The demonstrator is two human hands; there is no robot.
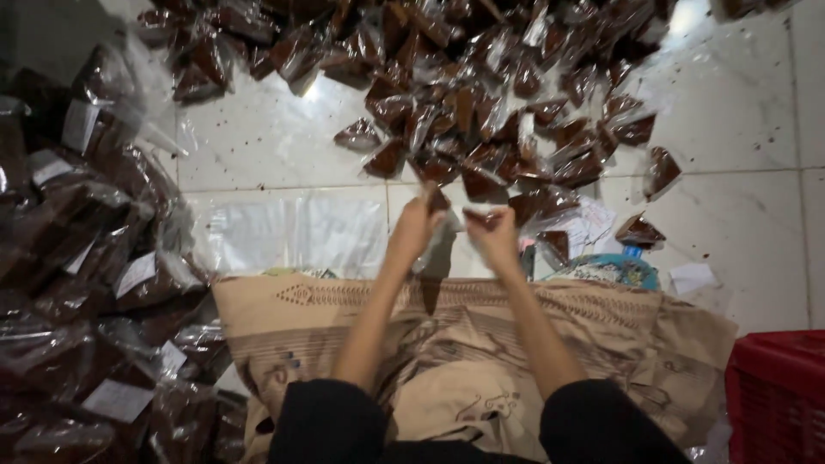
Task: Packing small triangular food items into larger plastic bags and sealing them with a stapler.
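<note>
My left hand (416,230) and my right hand (494,234) are raised side by side over my lap. Each pinches the top of a small clear plastic packet with dark brown filling: one packet (438,201) at the left fingertips, another (481,218) at the right. Just beyond them, a large heap of the same triangular brown packets (481,94) spreads across the white tiled floor (266,142).
A pile of bigger clear bags of brown packets with white labels (86,275) fills the left side. A beige patterned cloth (464,344) covers my lap. A red plastic crate (778,395) stands at lower right. Flat clear plastic sheets (292,232) lie on the floor.
</note>
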